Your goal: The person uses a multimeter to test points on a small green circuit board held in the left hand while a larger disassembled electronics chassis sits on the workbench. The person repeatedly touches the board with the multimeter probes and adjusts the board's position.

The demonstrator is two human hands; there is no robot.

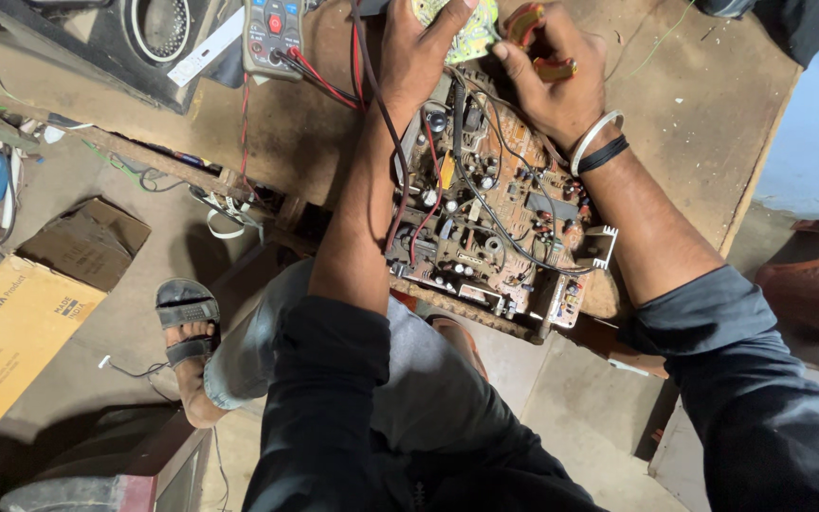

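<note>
A large brown circuit board (495,223) crowded with components and wires lies on the wooden workbench (684,104) in front of me. My left hand (419,52) grips a small yellow-green printed board (471,33) at the far end of the big board. My right hand (552,81) is closed around a tool with a red and yellow handle (535,33), held right beside that small board. Two bangles circle my right wrist. Black and red wires run across my left forearm.
A grey multimeter (272,33) with red and black leads lies at the bench's back left. A speaker cabinet (144,38) stands behind it. Cardboard boxes (11,332) lie on the floor at left, beside my sandalled foot (187,332). A brown chair (817,284) is at right.
</note>
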